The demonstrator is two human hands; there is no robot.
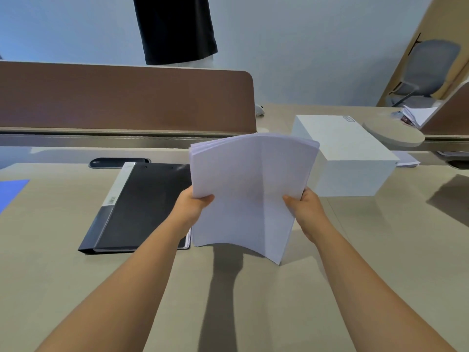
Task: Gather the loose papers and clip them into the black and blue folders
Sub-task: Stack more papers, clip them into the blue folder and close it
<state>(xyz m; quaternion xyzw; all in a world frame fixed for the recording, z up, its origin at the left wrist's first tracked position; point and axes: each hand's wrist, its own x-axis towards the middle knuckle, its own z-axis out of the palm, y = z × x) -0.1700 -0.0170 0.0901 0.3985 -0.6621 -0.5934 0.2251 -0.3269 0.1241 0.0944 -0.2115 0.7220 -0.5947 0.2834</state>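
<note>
Above the middle of the tabletop point(253, 313), the left hand point(189, 208) and right hand point(308, 212) each grip a side edge of the paper stack point(250, 194), likely squaring it for the shut black folder point(142, 207) alongside.

From my view the stack of papers point(251, 194) hides the black folder's point(142, 207) right edge and my fingers behind it. The blue folder point(10, 193) is cut off at the left edge. Print on the white box's point(347, 153) label is too small to read.
</note>
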